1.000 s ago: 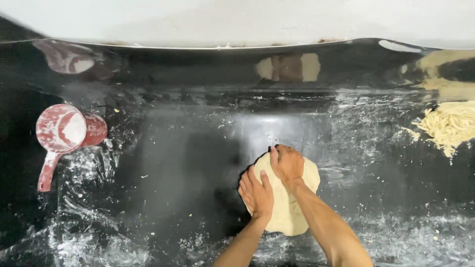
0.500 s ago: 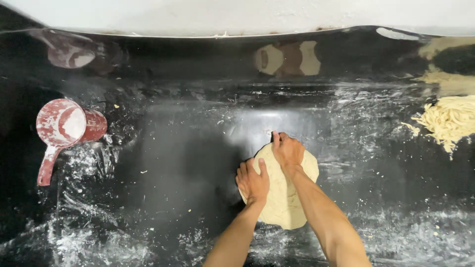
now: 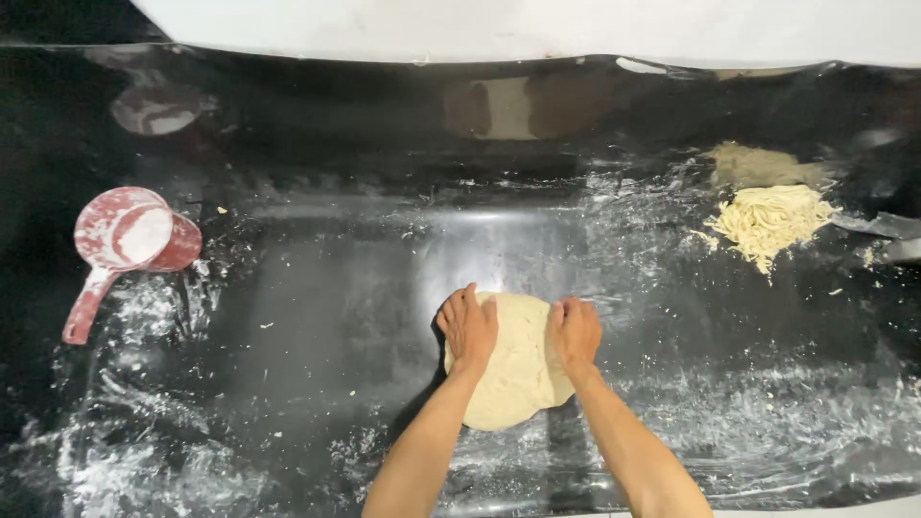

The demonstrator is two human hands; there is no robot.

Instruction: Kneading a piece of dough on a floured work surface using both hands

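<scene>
Together, the left hand [image 3: 469,329] and right hand [image 3: 574,331] press flat, fingers spread, on pale dough [image 3: 515,369] at six o'clock on the floured black worktop [image 3: 317,317]. Red scoop [image 3: 125,245] at nine; noodle pile [image 3: 767,221] at two.

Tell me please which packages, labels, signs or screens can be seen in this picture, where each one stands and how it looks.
None: no package, label, sign or screen shows in the head view.
What is there: both hands, left hand and right hand, rest on a pale round lump of dough on the floury black worktop.
A red plastic scoop with flour lies at the left; a heap of pale cut noodles at the right.
</scene>
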